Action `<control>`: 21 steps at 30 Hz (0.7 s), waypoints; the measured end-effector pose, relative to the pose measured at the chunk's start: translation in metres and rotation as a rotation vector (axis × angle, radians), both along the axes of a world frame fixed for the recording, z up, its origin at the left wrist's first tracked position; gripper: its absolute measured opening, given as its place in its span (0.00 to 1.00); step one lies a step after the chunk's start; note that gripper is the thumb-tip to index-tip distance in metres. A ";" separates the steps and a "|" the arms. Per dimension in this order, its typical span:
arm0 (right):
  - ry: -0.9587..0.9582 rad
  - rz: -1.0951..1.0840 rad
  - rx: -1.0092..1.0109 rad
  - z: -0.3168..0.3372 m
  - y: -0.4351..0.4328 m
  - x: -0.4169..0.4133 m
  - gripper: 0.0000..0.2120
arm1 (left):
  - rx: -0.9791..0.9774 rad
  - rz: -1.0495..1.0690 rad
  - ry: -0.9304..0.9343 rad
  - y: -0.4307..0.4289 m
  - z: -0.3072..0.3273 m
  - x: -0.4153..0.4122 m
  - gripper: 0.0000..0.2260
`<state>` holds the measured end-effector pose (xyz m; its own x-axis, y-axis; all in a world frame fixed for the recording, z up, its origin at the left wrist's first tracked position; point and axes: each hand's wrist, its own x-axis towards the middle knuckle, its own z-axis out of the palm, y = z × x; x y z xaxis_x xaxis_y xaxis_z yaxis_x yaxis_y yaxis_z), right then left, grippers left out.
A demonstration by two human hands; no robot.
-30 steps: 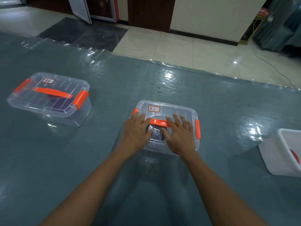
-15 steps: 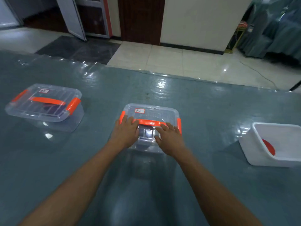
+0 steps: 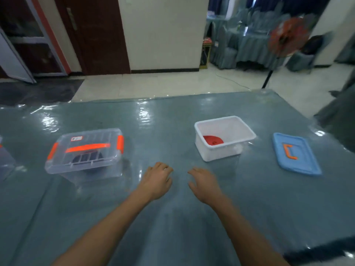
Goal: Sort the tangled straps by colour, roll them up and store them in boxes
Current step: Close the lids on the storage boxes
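A clear lidded box [image 3: 84, 152] with orange clips and handle stands at the left, a dark rolled strap visible inside it. To the right, an open white box [image 3: 224, 138] holds a red rolled strap [image 3: 212, 140]. Its blue lid [image 3: 296, 153] with an orange handle lies flat further right. My left hand [image 3: 156, 180] and my right hand [image 3: 204, 184] hover over the table between the two boxes, both with nothing in them and fingers loosely spread. The edge of a second clear box [image 3: 3, 160] shows at the far left.
The table [image 3: 172, 217] is covered in shiny grey-blue plastic sheeting. A dark strip [image 3: 317, 252] lies at the lower right edge. Beyond the far edge are tiled floor, a red standing fan [image 3: 286, 38] and covered chairs.
Both hands have lifted off the clear box's lid and moved right. My view has turned right, bringing the white box and the blue lid into sight.
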<state>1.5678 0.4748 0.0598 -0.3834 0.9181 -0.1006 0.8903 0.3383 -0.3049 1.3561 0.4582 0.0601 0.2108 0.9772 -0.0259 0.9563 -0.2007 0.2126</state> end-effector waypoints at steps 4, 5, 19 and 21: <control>0.055 -0.156 -0.036 0.003 -0.019 0.101 0.20 | -0.026 -0.101 -0.019 0.001 0.007 0.094 0.20; 0.064 -0.195 -0.040 0.004 -0.023 0.122 0.19 | -0.038 -0.124 -0.022 0.002 0.010 0.115 0.21; 0.036 -0.434 -0.091 -0.020 0.031 0.293 0.24 | -0.229 -0.266 -0.092 0.075 -0.013 0.281 0.23; 0.054 -0.466 -0.126 -0.023 0.051 0.306 0.25 | -0.228 -0.262 -0.132 0.096 -0.018 0.294 0.23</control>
